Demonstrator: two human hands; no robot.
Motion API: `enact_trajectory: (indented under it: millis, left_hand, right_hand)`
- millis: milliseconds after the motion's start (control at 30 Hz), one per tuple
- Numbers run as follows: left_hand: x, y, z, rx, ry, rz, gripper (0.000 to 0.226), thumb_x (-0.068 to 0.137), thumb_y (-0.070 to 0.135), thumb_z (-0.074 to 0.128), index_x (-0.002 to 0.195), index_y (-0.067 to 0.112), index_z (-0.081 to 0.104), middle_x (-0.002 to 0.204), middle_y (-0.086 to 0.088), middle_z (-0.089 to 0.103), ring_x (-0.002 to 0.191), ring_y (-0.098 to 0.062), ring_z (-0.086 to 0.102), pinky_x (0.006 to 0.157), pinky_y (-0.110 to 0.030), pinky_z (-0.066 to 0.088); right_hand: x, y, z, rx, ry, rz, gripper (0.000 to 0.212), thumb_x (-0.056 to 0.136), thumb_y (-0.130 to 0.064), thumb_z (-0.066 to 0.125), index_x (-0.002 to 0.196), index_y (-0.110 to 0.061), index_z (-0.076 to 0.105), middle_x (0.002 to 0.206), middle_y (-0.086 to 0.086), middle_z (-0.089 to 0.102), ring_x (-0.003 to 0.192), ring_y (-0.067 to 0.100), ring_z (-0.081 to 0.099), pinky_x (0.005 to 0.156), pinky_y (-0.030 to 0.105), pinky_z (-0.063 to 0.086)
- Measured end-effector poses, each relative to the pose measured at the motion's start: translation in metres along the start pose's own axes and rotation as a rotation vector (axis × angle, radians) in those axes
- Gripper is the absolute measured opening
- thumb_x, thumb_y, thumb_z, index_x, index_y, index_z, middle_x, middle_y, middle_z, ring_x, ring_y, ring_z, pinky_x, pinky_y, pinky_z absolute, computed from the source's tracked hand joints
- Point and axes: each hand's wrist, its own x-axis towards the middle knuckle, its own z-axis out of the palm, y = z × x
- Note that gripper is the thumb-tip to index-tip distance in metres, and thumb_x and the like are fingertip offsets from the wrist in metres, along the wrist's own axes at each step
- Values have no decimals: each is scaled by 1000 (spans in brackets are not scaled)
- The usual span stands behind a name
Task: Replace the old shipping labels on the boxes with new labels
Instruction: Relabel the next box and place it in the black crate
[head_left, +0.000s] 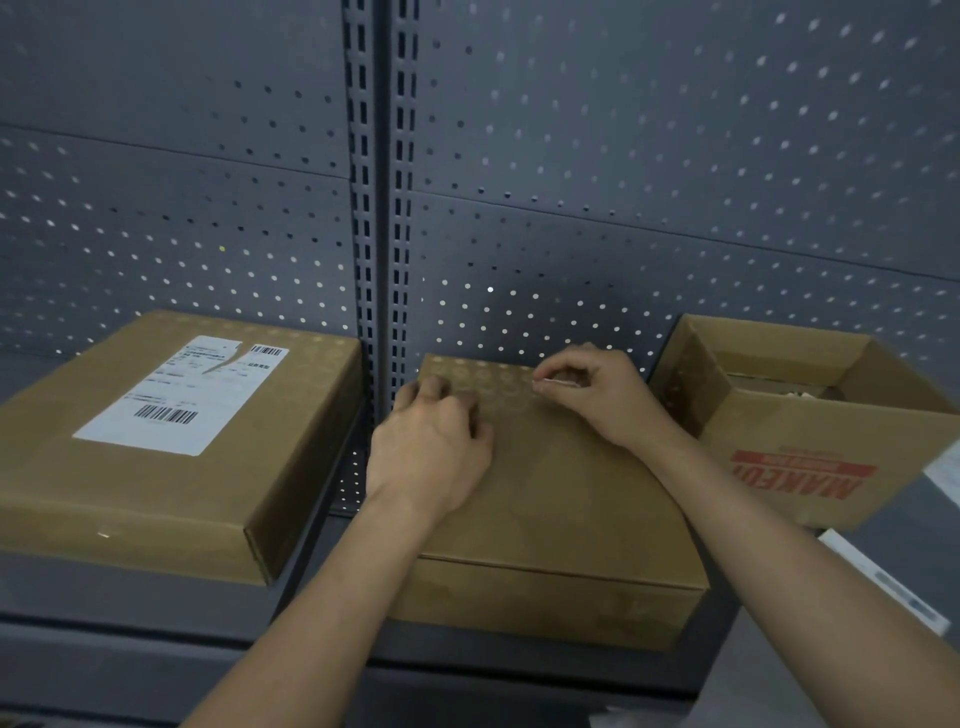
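Gap beside labelled box (156, 441) seems passable; pegboard (623, 130) behind.

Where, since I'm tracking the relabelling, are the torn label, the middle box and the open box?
torn label (192, 384): head view, white area above its lower barcode.
middle box (561, 493): head view, bare top between the forearms.
open box (810, 431): head view, front wall above the red print.

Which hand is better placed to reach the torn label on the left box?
Probably the left hand: it lies nearer that label and holds nothing, while the right hand pinches a small white scrap.
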Motion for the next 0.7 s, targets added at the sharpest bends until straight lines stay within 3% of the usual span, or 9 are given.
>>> enact_trajectory:
  millis: [167, 300, 433, 533, 700]
  left_hand:
    - [0, 0, 0, -13, -1, 18, 40, 98, 42, 43, 130, 27, 61, 138, 0, 51, 132, -26, 38, 96, -45, 45]
    - [2, -6, 3, -59, 17, 60, 36, 95, 39, 52, 123, 23, 67, 139, -5, 51, 133, -30, 38, 106, -46, 41]
    - [7, -12, 5, -77, 139, 146, 19, 88, 33, 67, 100, 21, 77, 112, -7, 65, 104, -32, 56, 97, -45, 46]
    - [7, -8, 3, 17, 120, 158, 20, 91, 37, 63, 101, 25, 76, 104, -3, 70, 102, -30, 58, 89, -46, 49]
    - [4, 3, -4, 69, 89, 151, 19, 94, 32, 54, 94, 25, 73, 92, -3, 69, 93, -30, 63, 91, -46, 48]
  right_hand:
    - [-10, -16, -4, 93, 62, 51, 7, 77, -8, 81, 82, -9, 76, 73, -8, 70, 67, -5, 61, 66, 9, 44]
    - [-25, -28, -14, 78, 115, 87, 15, 73, -19, 86, 76, -12, 73, 65, -4, 68, 60, 8, 55, 58, 26, 46]
    - [-38, -40, -23, 95, 153, 87, 14, 73, -18, 85, 75, -13, 72, 65, -9, 67, 59, 3, 55, 59, 21, 47]
    - [-48, -52, -33, 122, 221, 114, 16, 75, -18, 84, 79, -8, 72, 66, -5, 66, 57, 1, 56, 57, 16, 46]
    - [-70, -70, -63, 102, 323, 156, 16, 80, -23, 80, 87, -11, 74, 82, 5, 73, 72, 15, 67, 67, 25, 54]
